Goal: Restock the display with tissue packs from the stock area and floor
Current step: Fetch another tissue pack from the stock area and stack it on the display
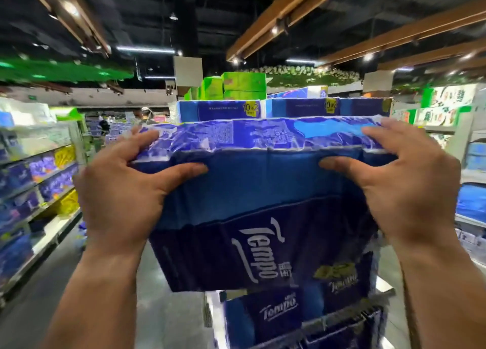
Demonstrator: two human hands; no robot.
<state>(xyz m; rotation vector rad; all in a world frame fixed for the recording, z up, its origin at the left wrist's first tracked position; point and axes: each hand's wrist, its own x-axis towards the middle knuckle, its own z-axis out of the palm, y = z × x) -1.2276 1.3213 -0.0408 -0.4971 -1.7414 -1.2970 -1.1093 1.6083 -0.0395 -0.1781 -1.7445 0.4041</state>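
A large blue Tempo tissue pack (263,206) is held up at chest height in front of me. My left hand (123,191) grips its upper left edge, thumb on the front face. My right hand (410,183) grips its upper right edge the same way. Behind the pack rises the display stack (284,108) of blue tissue packs with yellow 10+2 labels on its top row. Lower packs of the stack (276,314) show under the held one.
Green boxes (236,86) sit on top behind the blue stack. Shelves with purple and yellow goods (44,180) line the left aisle. More shelving (470,191) stands at the right. A person (146,114) stands far down the aisle. Grey floor (163,309) lies below.
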